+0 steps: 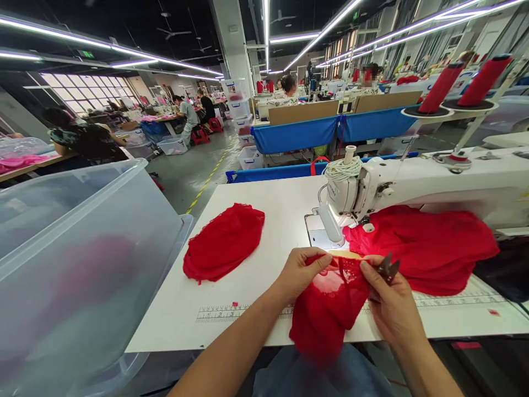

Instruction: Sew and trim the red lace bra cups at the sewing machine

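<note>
Between my hands a piece of red lace-trimmed fabric [330, 309] is stretched along its top edge, and its lower part hangs over the table's front edge. My left hand [303, 270] pinches the left end of that edge between thumb and fingers. At the other end, my right hand [390, 298] pinches the fabric and also keeps a pair of dark thread snips [387, 269] in its palm, blades pointing up. Just beyond the hands stands a white sewing machine [347, 193], its needle area lit. More red fabric [430, 248] lies bunched under the machine arm.
A separate red fabric piece [225, 242] lies on the left of the white table [165, 325], which has a printed ruler along its front. A large translucent bin [82, 264] stands at the left. Red thread cones [441, 88] rise at the right. Other people sit further back.
</note>
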Tool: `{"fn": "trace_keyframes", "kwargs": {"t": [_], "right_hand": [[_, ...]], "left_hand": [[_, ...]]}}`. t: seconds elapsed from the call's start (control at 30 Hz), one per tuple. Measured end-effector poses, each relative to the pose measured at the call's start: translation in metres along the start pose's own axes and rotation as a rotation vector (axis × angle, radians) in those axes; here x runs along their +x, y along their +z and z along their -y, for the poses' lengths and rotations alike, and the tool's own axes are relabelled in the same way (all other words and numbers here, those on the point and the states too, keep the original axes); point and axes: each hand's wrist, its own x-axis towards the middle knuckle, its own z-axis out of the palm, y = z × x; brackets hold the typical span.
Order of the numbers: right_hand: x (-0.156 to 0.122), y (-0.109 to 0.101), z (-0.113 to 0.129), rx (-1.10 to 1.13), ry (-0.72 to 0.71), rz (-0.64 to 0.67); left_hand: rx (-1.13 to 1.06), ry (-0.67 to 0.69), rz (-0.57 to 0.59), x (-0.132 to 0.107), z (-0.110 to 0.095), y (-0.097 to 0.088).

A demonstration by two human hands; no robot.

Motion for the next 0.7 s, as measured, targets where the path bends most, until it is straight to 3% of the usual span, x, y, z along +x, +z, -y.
{"fn": "trace_keyframes", "kwargs": {"t": [0.13,0.3,0.57,0.7], "right_hand": [[0.007,-0.003,-0.006,0.010,-0.117,-0.074],[0.007,-0.003,-0.008,-0.083,-0.063,0.048],[-0.001,-0.004,-0.011,-0.250,-0.026,0.244],[0.000,-0.009,-0.016,-0.277,-0.153,0.237]], "left_hand": [[-0.010,-0.016,-0.068,0.002,0.002,-0.001],[0.067,-0.076,0.005,0.002,-0.003,-0.001],[0.025,-0.075,0.021,-0.002,-0.004,0.001],[0.085,-0.029,-0.017,-0.003,-0.004,-0.001]]}}
